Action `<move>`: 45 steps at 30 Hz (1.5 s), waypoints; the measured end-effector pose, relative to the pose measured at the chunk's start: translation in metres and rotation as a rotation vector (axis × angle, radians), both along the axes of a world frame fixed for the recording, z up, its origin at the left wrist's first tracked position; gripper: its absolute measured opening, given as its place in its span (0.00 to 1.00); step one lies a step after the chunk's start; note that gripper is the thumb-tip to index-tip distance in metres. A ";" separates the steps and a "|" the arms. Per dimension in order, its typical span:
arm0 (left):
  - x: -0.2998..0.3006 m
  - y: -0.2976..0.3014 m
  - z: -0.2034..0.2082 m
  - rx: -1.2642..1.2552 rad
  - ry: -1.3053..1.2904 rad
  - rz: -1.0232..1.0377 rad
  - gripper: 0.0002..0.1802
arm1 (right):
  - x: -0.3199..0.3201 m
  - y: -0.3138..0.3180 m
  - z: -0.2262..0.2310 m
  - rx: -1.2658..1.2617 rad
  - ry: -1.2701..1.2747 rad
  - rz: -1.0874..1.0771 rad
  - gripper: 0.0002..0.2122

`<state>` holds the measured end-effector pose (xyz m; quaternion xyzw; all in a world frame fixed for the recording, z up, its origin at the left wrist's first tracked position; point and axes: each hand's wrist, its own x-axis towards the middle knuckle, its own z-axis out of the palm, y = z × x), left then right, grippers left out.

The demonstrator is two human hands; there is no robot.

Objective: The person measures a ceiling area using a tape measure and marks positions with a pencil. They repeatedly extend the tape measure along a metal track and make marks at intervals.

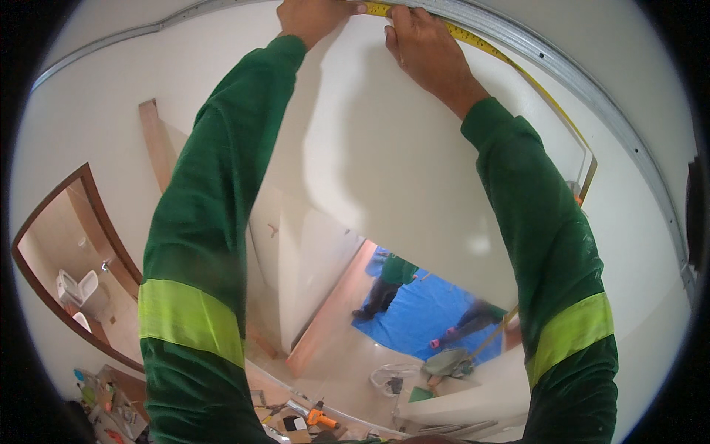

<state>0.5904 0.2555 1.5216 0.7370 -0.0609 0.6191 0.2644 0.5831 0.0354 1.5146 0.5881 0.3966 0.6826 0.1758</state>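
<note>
At 12 o'clock, my left hand [314, 18] and right hand [431, 53] grip the yellow tape [479, 42]: probably light, springy; hold its edges.

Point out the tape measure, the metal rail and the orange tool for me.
Tape measure [478, 42]: head view, on its yellow blade.
Metal rail [594, 98]: head view, on its curved-looking face.
Orange tool [322, 419]: head view, on its orange body.
</note>
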 end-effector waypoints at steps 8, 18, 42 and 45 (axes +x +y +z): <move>0.062 0.094 -0.024 0.083 -0.196 -0.057 0.27 | 0.002 0.005 0.005 -0.019 -0.038 -0.013 0.09; 0.032 0.109 -0.003 0.115 -0.018 -0.245 0.22 | -0.014 0.001 0.002 0.120 0.364 -0.127 0.13; 0.037 0.075 0.013 -0.047 0.097 -0.086 0.24 | 0.009 0.011 0.000 0.059 0.160 0.247 0.10; 0.052 0.080 0.015 -0.023 0.082 -0.089 0.24 | 0.013 0.019 -0.002 0.151 0.278 0.189 0.10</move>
